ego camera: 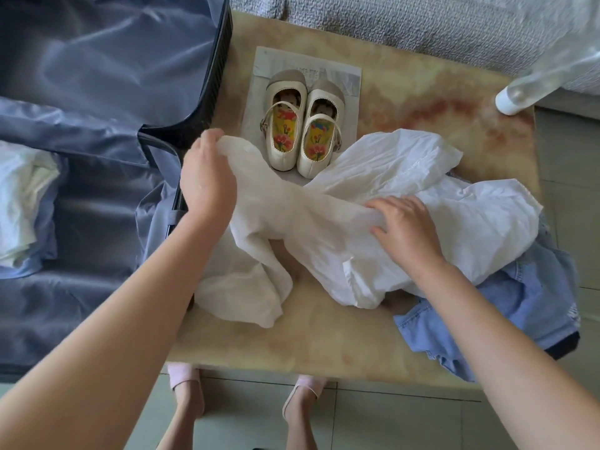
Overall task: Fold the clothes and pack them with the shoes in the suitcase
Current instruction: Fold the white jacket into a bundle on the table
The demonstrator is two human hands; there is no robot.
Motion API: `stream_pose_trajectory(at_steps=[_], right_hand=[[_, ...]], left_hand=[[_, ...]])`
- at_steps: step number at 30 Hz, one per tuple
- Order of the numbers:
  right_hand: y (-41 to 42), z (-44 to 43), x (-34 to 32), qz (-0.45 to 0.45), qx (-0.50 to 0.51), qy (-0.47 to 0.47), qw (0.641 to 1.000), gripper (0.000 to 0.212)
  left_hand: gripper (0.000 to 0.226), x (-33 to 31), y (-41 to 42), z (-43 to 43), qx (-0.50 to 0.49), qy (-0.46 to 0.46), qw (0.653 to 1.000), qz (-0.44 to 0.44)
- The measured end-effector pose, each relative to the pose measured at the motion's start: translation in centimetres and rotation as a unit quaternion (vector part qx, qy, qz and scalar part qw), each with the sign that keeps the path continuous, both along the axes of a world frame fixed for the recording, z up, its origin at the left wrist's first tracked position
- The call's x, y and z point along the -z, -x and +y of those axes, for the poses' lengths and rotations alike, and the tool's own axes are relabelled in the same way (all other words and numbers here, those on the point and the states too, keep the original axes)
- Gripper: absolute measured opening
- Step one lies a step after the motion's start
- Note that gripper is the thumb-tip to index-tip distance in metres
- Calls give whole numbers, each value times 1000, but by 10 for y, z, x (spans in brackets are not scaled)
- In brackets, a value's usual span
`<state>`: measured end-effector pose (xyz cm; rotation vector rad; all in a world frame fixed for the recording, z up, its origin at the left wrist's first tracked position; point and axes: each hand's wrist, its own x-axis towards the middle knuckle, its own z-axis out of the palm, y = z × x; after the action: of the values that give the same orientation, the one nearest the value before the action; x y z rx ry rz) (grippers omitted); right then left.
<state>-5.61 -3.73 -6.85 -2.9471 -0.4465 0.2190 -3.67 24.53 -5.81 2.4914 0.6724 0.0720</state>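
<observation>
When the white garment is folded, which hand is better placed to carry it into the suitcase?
Probably the left hand. It grips an end of the white garment beside the suitcase, which lies open on the person's left. The right hand rests on the cloth farther away.

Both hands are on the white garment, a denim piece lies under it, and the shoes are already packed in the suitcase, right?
Not quite. The head view shows the shoes outside the suitcase, standing on a sheet of paper on the table. The rest holds: the left hand and right hand are on the white garment, with the denim piece under it.
</observation>
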Motion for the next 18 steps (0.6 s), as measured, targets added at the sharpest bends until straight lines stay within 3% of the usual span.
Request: stream_pose_trajectory(at_steps=[3, 5, 9, 14, 18], right_hand=[[6, -22, 0, -33, 15, 8, 999, 58], [17, -32, 1, -54, 18, 1, 998, 59], [52, -41, 11, -71, 13, -33, 997, 50], [86, -58, 36, -27, 32, 18, 999, 57], [95, -67, 43, -31, 50, 51, 997, 23]], left_hand=[[58, 8, 8, -2, 31, -43, 999, -1], [56, 15, 24, -11, 68, -45, 996, -27], [41, 33, 67, -44, 183, 52, 982, -14], [39, 58, 102, -81, 287, 101, 951, 54], [39, 58, 98, -92, 267, 134, 952, 64]])
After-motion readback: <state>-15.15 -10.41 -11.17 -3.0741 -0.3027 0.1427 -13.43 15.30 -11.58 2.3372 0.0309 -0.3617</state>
